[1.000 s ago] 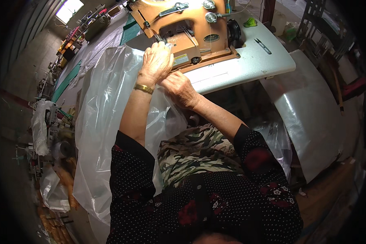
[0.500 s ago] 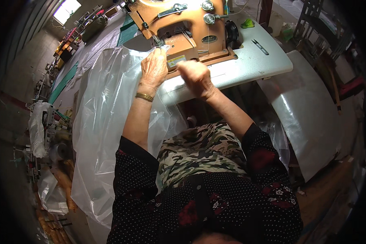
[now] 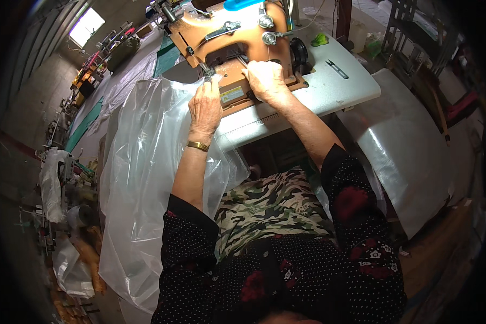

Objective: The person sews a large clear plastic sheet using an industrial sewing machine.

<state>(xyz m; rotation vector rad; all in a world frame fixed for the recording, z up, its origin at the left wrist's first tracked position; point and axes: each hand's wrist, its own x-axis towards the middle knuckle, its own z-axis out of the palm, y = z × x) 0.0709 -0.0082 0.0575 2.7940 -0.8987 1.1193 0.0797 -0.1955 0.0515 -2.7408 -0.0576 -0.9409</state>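
An orange-brown sewing machine (image 3: pixel 278 48) is set in a pale worktable. My left hand (image 3: pixel 204 110), a gold watch on its wrist, pinches the top edge of a translucent plastic sheet (image 3: pixel 140 140) beside the presser foot (image 3: pixel 208 70). The sheet hangs in folds down the table's left side. My right hand (image 3: pixel 265 81) is at the opening under the machine's arm, fingers curled. Its fingertips are beside a thin metal tool (image 3: pixel 242 55), perhaps tweezers; whether they grip it is hidden.
Small thread snips (image 3: pixel 336 69) lie on the table's right part, with a green object (image 3: pixel 319 40) behind them. A black handwheel (image 3: pixel 298 52) sits at the machine's right end. Another plastic sheet (image 3: pixel 405 151) hangs at the right. Equipment and bags crowd the left.
My right hand has moved up and forward from the table's front edge to the machine's opening. My left hand keeps its pinch on the sheet. The whole view has shifted slightly.
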